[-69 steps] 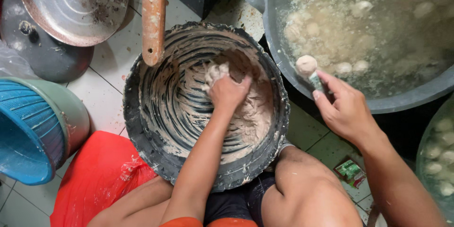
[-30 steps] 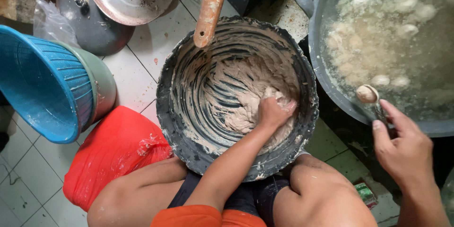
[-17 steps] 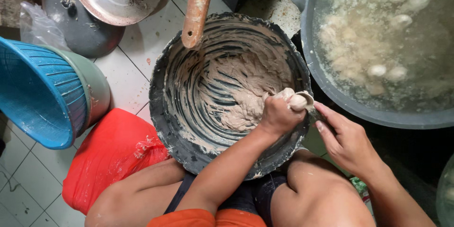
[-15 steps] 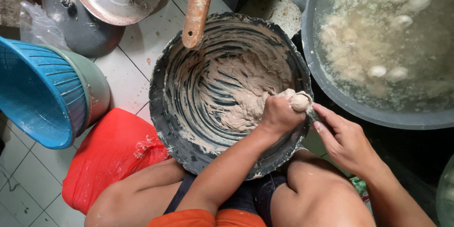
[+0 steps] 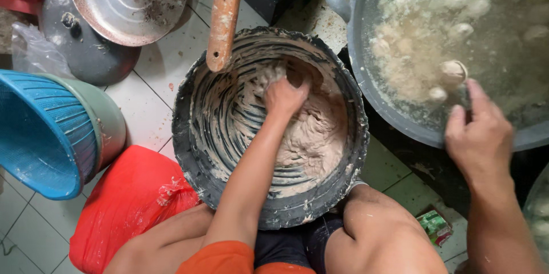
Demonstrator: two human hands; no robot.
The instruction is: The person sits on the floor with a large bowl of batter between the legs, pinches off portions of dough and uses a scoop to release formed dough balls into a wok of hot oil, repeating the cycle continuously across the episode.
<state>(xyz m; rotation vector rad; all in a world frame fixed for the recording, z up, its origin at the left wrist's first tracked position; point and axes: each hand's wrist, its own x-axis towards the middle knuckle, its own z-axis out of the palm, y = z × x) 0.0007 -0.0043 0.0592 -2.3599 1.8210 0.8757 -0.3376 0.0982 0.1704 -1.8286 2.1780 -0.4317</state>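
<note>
**Hands in the paste, a ball at the pot**

The person sits low on the tiled floor with a round dark bucket (image 5: 197, 154) held between the knees, its inner wall streaked with pale smears. The left hand (image 5: 284, 96) is plunged into the far part of it, fingers curled shut into the thick grey-pink paste (image 5: 314, 137) that fills the right half and bottom of the bucket. A paste-crusted wooden handle (image 5: 225, 17) leans over the bucket's far rim, its rounded end just left of that hand.

To the right, the right hand (image 5: 479, 140) reaches over the near edge of a wide grey metal pot (image 5: 366, 85) full of cloudy water. Its fingers are drawn together around a thin utensil, most of it hidden behind them; I cannot tell exactly how they pinch it. At the tip sits a round pale ball of paste (image 5: 453, 72), just above the water. More pale balls (image 5: 457, 31) float farther off in the pot.

On the left, a blue ribbed plastic basket (image 5: 40, 137) lies tilted inside a grey-green tub. Near it is a red plastic bag (image 5: 126, 200), touching the bucket's left side. Far left, a dented round metal lid (image 5: 128, 0) rests upside down on a darker lid.
</note>
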